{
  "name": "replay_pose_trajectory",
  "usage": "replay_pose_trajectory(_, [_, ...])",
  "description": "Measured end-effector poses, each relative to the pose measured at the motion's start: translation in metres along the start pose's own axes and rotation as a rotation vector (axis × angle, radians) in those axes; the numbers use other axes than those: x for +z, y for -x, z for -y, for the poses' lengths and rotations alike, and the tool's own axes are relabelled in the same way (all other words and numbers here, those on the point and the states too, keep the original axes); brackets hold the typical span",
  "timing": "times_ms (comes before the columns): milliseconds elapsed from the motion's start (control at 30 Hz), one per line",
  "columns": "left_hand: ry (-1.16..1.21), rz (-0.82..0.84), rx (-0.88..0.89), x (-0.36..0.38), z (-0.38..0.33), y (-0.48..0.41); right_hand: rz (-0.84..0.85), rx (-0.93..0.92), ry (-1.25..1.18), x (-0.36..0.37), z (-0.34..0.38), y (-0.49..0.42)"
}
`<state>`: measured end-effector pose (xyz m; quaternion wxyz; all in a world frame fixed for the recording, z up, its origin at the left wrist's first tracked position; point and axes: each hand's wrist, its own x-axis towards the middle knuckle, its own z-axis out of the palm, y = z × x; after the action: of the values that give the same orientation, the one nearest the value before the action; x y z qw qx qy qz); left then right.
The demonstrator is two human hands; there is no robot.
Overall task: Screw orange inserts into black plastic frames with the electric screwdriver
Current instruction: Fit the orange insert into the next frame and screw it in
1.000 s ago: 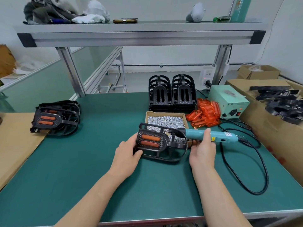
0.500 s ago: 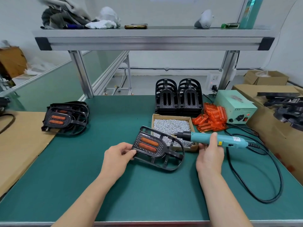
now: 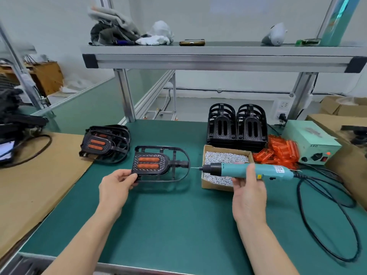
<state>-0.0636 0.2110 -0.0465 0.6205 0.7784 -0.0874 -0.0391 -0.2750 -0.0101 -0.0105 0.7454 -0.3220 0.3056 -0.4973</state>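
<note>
My left hand (image 3: 117,184) pinches the near left corner of a black plastic frame (image 3: 161,164) with two orange inserts, held just above the green mat. My right hand (image 3: 247,192) grips the teal electric screwdriver (image 3: 248,170), which lies level with its bit pointing left, a short gap from the frame's right end. A cardboard box of silver screws (image 3: 225,156) sits under the screwdriver. Loose orange inserts (image 3: 278,153) are piled to the right of it. Two stacks of bare black frames (image 3: 237,124) stand behind the box. A pile of fitted frames (image 3: 104,142) lies at the left.
A pale green power supply (image 3: 309,142) stands at the right, and the screwdriver's black cable (image 3: 325,221) loops over the mat. Cardboard sheet (image 3: 29,187) covers the left side. An aluminium shelf (image 3: 218,56) spans overhead on posts. Cardboard boxes (image 3: 349,155) stand at the far right.
My left hand has carried the frame leftward, away from the screw box, and turned it level. The screwdriver has separated from the frame and now points at it from the right.
</note>
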Motion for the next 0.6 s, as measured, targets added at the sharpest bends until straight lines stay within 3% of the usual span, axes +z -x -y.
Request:
replay_pose_trajectory(167, [-0.010,-0.093,-0.020,-0.013,0.006,-0.016,0.056,0.100,0.013,0.011,-0.025,0.016])
replay_pose_trajectory(600, [-0.021,-0.270,-0.027,-0.061,0.023,-0.106,0.091,0.096,0.029,0.008,-0.036,0.015])
